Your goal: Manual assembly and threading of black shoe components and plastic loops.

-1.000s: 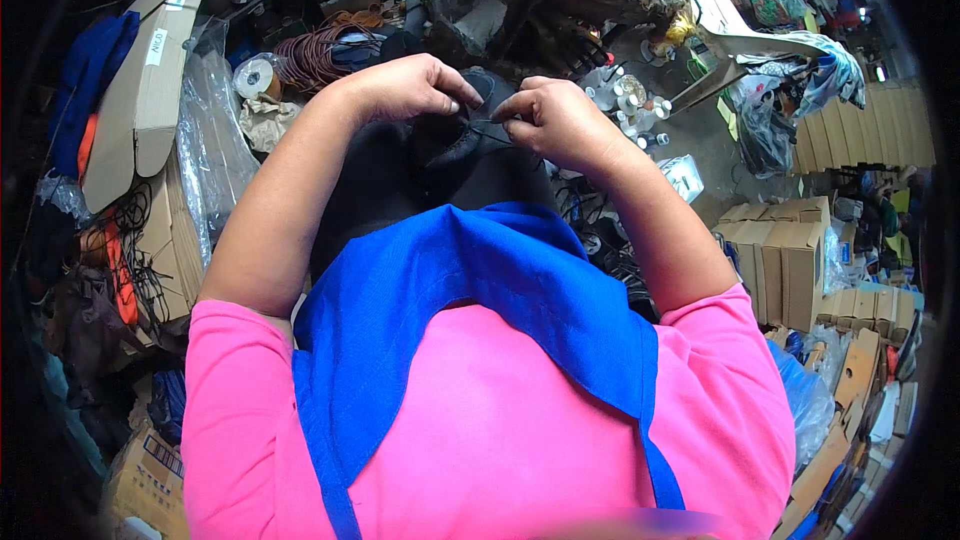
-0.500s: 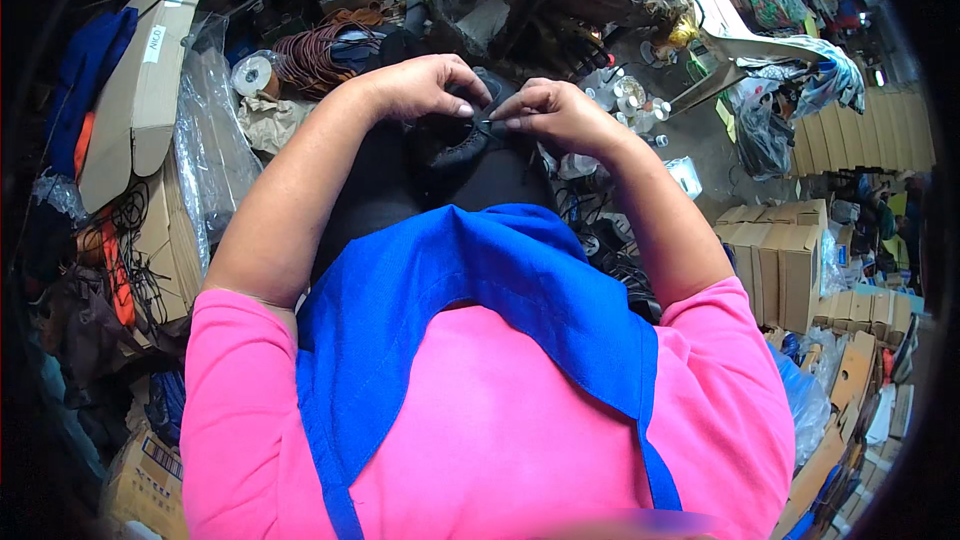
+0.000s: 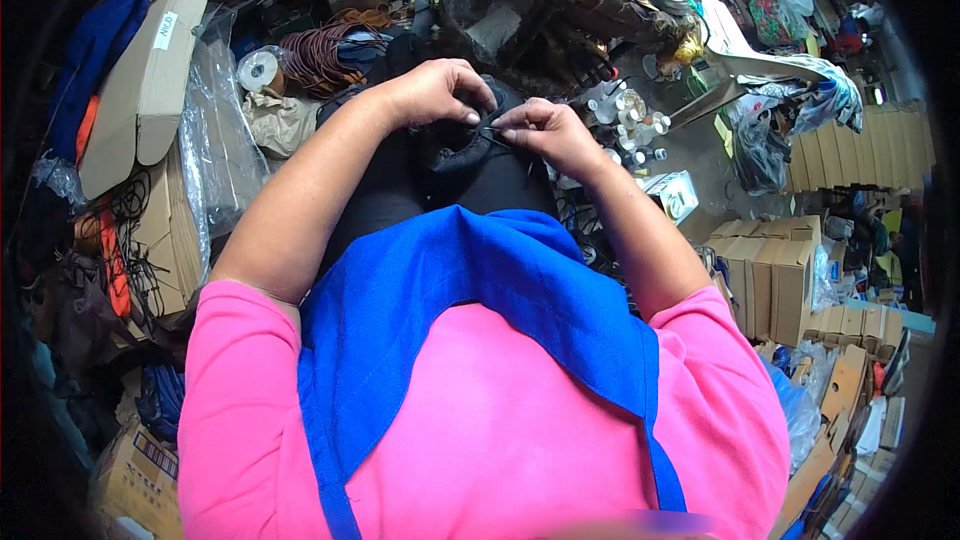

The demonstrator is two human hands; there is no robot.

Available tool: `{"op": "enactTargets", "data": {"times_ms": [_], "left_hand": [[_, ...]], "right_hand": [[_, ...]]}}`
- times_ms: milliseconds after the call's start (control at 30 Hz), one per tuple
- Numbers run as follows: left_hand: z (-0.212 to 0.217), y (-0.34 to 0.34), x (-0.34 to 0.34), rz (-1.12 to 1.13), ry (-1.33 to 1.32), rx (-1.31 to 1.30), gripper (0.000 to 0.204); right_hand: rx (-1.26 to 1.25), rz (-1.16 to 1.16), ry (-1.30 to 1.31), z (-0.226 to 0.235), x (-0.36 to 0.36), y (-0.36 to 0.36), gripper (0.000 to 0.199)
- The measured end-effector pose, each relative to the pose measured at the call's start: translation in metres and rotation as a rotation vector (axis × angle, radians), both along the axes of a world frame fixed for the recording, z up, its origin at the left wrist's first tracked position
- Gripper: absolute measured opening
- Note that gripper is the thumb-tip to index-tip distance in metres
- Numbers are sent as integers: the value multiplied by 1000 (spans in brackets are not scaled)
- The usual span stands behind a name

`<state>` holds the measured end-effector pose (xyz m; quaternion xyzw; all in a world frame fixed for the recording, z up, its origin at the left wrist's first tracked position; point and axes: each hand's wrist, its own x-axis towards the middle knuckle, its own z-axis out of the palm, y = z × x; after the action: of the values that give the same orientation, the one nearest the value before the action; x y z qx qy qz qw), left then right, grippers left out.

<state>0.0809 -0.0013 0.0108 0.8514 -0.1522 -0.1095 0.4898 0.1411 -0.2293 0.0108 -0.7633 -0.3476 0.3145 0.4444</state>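
Note:
A black shoe (image 3: 456, 152) rests on my lap between my dark-trousered thighs, its opening towards me. My left hand (image 3: 445, 93) curls over the left side of the shoe, thumb and fingers closed about its upper edge. From the right, my right hand (image 3: 552, 132) pinches a thin dark strand at the shoe's upper; it looks like a lace or thread, too small to be sure. The two hands' fingertips are nearly touching. Part of the shoe is hidden behind my fingers. A blue apron (image 3: 470, 250) covers my waist.
Left stand a cardboard sheet (image 3: 135, 90), clear plastic wrap (image 3: 215, 120), a white spool (image 3: 258, 70) and a brown cord coil (image 3: 325, 55). Several small bottles (image 3: 632, 120) are right of my hands. Cardboard boxes (image 3: 768, 275) lie farther right, a cluttered bench (image 3: 600, 0) ahead.
My right hand has shifted slightly down and its fingers have drawn closer together at the strand. My left hand stays on the shoe. The whole view has shifted a little.

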Motion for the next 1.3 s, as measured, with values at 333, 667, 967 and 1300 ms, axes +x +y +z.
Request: {"op": "enactTargets", "data": {"times_ms": [333,667,967,1300], "left_hand": [[5,-1,-1,54,-66,80,32],[2,0,-6,26,39,-42,32],[5,-4,0,28,44,-45,33],[9,-9,2,33,85,46,33]], "right_hand": [[-30,108,-520,29,-7,4,20],[-3,27,-76,10,-7,-7,17],[25,-26,-449,20,-24,2,18],[-85,24,-546,22,-21,12,16]]}}
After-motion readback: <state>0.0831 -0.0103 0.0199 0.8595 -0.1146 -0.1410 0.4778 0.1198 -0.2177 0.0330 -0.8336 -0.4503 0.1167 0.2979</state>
